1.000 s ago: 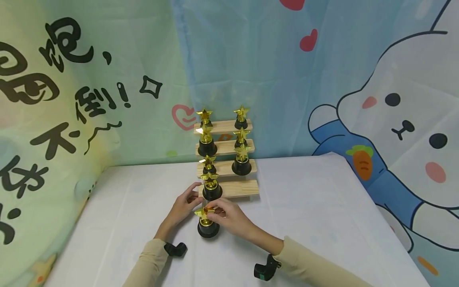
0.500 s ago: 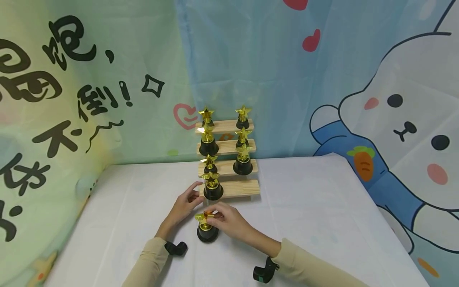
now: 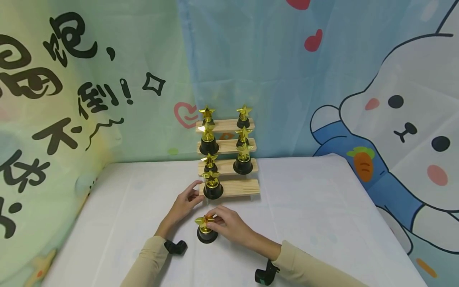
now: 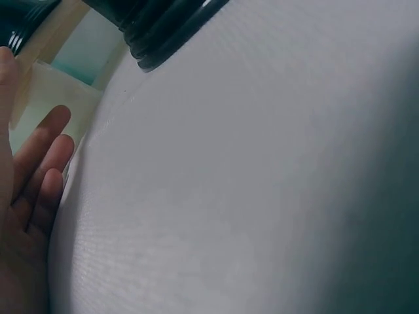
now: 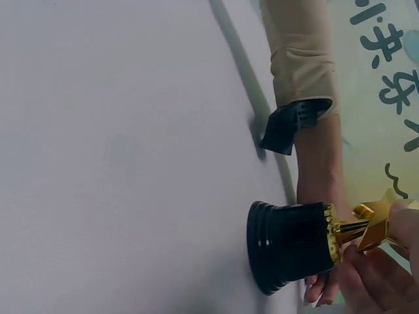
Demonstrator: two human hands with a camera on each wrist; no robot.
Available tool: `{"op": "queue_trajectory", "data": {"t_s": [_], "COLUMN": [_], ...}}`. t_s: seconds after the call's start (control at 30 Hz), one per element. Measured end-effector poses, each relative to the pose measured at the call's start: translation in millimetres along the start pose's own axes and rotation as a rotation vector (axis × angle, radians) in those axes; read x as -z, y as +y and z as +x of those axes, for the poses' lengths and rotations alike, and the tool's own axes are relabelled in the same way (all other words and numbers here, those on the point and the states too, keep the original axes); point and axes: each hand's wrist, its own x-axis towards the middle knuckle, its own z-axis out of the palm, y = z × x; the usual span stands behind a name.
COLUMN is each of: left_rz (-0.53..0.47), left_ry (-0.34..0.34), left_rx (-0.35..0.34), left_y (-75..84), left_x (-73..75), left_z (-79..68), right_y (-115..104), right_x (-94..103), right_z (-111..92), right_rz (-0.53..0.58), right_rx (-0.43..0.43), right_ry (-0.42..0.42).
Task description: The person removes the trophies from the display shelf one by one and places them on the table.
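Note:
A star trophy, gold star on a black round base, stands upright in front of a stepped wooden rack. My right hand pinches its star between thumb and fingers; the right wrist view shows this trophy from the side. My left hand is at the left end of the rack's lowest step, beside another star trophy. In the left wrist view the left hand's fingers are loosely extended next to the rack, and the black base shows at the top.
Several more trophies stand on the upper steps, including one at the right on the second step. A white cloth covers the table. Behind the rack hangs a printed curtain.
My right hand and the pinched trophy have moved slightly down and away from the rack, toward the person. The left hand has stayed at the rack's left end.

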Motion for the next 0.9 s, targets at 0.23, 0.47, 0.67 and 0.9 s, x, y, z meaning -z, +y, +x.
{"op": "queue_trajectory", "data": {"t_s": [0.23,0.47,0.67,0.9], "left_rz": [0.003,0.011,0.013,0.016], "left_ry": [-0.006,-0.001,-0.003,-0.004], "left_rx": [0.018,0.014,0.003,0.001], "left_y": [-0.5,-1.2,-2.2,-1.0], "left_x": [-0.5,-0.9,-0.6,-0.6], "left_z": [0.5,0.6,0.3,0.1], "right_y": [2.2,3.5,6.4,10.3], "right_x": [-1.4,-2.3,-5.0,-8.5], "right_z": [-2.0,-2.5,-3.6,-4.9], "right_rz": [0.003,-0.005,-0.035,-0.04], "right_rx": [0.027,0.027,0.059,0.05], "right_ry": [-0.005,0.002,0.023,0.036]}}
